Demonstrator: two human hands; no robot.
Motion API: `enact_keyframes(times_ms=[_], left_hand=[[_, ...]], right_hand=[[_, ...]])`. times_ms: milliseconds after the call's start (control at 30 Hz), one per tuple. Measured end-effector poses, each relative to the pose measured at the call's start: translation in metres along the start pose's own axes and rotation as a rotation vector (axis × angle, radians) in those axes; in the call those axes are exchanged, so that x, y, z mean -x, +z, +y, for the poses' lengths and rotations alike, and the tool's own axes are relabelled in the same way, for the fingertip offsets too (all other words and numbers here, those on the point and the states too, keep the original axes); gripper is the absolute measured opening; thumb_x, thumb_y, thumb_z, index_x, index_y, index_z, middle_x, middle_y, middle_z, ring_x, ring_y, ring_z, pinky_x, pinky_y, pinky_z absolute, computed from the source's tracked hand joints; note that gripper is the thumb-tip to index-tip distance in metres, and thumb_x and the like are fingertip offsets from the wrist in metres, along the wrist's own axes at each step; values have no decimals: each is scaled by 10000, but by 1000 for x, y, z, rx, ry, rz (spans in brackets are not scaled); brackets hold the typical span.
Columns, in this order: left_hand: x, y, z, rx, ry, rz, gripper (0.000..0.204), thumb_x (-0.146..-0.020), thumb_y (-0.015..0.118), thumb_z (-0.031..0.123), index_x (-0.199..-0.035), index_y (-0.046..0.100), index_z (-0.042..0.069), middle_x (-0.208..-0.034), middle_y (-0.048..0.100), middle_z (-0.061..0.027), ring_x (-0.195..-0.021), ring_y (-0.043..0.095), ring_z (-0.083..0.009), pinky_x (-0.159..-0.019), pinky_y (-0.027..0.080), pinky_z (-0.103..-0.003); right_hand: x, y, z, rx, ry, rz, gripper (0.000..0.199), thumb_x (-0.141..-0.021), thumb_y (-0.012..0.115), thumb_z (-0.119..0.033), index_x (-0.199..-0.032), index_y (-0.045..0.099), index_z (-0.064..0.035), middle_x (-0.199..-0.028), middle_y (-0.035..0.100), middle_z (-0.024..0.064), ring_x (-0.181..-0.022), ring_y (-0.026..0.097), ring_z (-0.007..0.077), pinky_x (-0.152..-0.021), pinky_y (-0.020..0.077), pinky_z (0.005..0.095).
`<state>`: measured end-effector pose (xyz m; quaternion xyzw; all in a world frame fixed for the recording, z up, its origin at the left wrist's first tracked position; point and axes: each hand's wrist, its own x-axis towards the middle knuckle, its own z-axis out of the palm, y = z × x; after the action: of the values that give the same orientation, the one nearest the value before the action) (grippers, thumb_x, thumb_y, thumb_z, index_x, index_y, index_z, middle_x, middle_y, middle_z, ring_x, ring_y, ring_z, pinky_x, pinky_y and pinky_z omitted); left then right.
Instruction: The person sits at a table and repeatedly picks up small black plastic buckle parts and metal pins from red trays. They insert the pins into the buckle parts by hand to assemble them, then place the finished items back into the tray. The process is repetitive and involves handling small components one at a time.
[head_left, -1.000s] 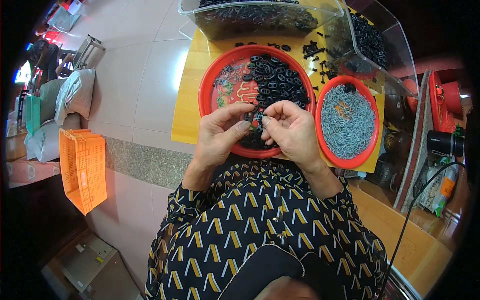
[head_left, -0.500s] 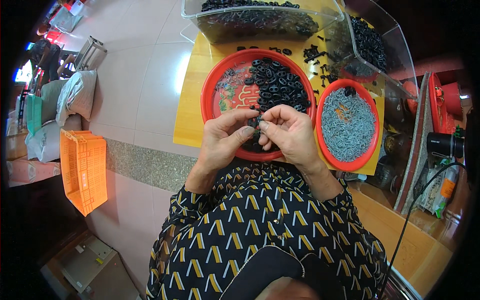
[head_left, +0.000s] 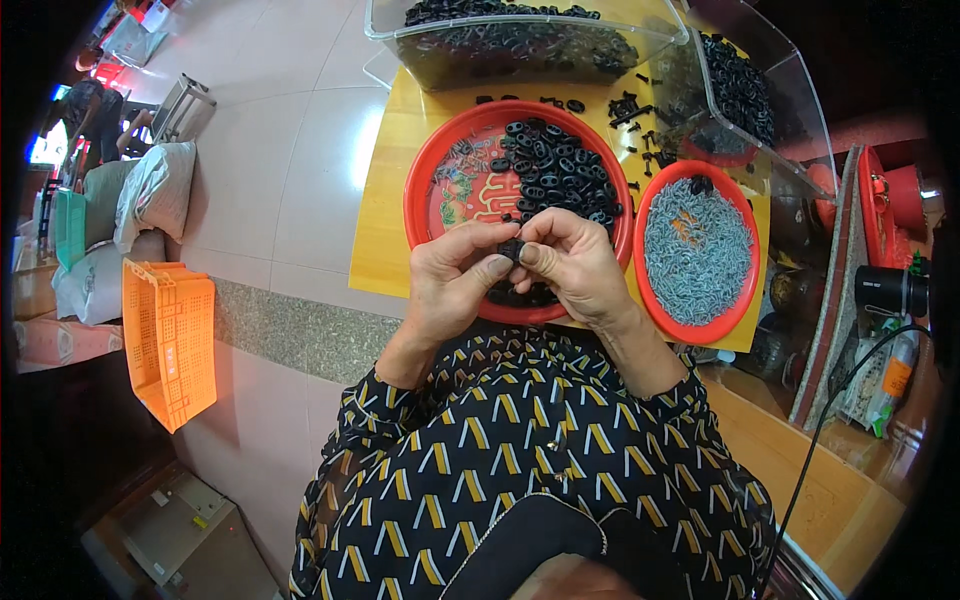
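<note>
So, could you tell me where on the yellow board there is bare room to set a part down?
The yellow board is bare left of the large red tray, up to its left edge. It is crowded elsewhere: black parts lie scattered between the clear bins, and the small red tray fills the right side.

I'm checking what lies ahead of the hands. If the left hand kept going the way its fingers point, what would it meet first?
The left hand points at the right hand; it would likely meet the small black part pinched between both, then those fingers.

We saw black oval rings (head_left: 560, 170) in a red tray (head_left: 425, 195), grey metal pieces (head_left: 695, 250) in another red tray (head_left: 745, 300), a yellow board (head_left: 385, 225), and an orange crate (head_left: 168, 335).
</note>
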<state>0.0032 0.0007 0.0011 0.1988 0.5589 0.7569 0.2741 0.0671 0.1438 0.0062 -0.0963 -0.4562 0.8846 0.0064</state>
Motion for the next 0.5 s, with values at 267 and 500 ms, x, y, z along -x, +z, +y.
enact_keyframes(times_ms=[267, 500], left_hand=[[-2, 2, -4, -166, 124, -4, 264, -758, 518, -102, -1012, 559, -41, -876, 557, -66, -751, 568, -120, -691, 475, -230], [-6, -1, -5, -104, 103, 1, 282, -771, 548, -56, -1052, 543, -33, -868, 559, -43, -777, 547, -92, -685, 457, -206]], right_hand=[[-6, 0, 3, 55, -42, 6, 59, -779, 604, -50, -783, 558, -14, -696, 574, 41, -608, 575, 93, -535, 498, 196], [-7, 1, 0, 70, 0, 65, 78, -790, 599, -70, -826, 559, -13, -716, 577, 43, -614, 576, 94, -535, 491, 195]])
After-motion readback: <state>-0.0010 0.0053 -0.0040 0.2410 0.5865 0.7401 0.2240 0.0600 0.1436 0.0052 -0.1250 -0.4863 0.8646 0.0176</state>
